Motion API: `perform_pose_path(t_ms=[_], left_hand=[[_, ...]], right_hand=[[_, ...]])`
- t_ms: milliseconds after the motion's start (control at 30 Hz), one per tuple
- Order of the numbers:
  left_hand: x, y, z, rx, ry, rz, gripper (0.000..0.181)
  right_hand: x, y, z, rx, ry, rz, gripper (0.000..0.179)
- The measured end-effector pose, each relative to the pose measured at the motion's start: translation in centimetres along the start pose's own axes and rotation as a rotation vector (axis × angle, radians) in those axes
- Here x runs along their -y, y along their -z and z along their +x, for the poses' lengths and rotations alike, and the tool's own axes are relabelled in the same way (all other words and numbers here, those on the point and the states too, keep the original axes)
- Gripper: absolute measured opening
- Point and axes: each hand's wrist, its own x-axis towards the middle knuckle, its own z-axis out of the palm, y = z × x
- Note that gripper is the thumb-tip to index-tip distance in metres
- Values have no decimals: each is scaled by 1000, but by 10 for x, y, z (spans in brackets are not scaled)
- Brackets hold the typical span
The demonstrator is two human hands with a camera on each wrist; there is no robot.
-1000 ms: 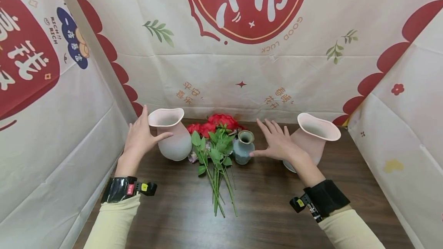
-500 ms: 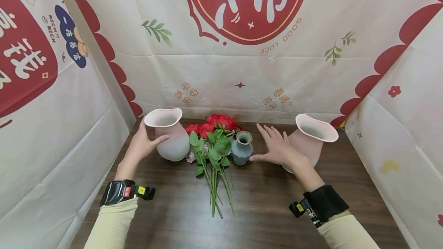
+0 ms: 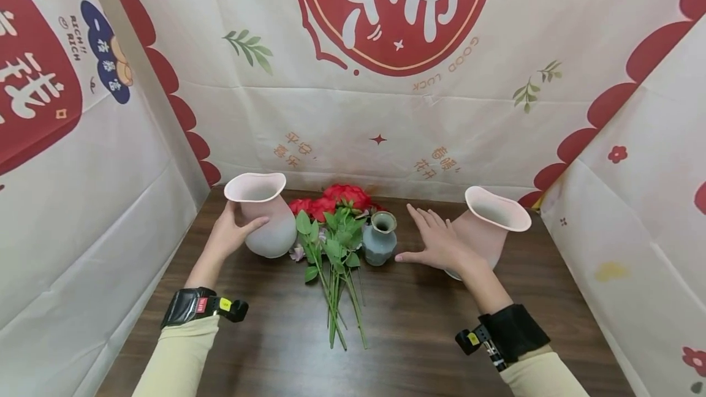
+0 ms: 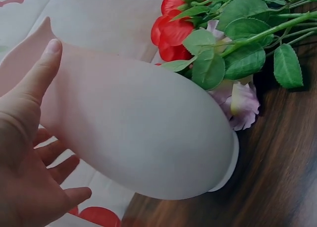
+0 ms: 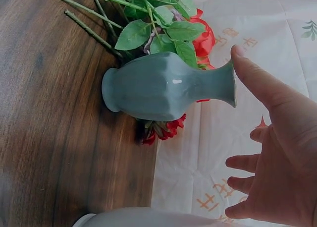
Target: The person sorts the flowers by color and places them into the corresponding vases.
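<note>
On the left stands a pink-to-grey vase (image 3: 273, 225) with a wavy rim. My left hand (image 3: 227, 233) is at its neck, thumb in front and fingers on the far side; firm contact cannot be told. In the left wrist view, the fingers of the left hand (image 4: 29, 138) look loosely bent beside the vase (image 4: 143, 123). My right hand (image 3: 441, 245) is spread, between a small blue-grey vase (image 3: 379, 242) and a second pink vase (image 3: 482, 231), which it partly hides. In the right wrist view, the thumb of the right hand (image 5: 277, 152) appears near the small vase's rim.
Artificial flowers lie between the vases, with red blooms (image 3: 347, 196) at the back and green stems (image 3: 337, 305) toward the front. The dark wooden table (image 3: 419, 342) is bordered by a printed white cloth (image 3: 331, 109) at the back and sides.
My left hand has lowered slightly and come in to the left vase's neck, its fingers less raised. The right hand stays spread near the small vase. The whole view has shifted slightly.
</note>
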Motion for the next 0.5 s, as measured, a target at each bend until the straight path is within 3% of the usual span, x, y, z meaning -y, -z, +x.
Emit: perform_pose_path(t_ms=[233,500], left_hand=[[3,-8,3,-17,-26,-103,96],[7,-9,6,-37,-8,-155,88]], right_hand=[[-3,-3,-4,-11,29,85,104],[4,7,-10,-78,62,114,86]])
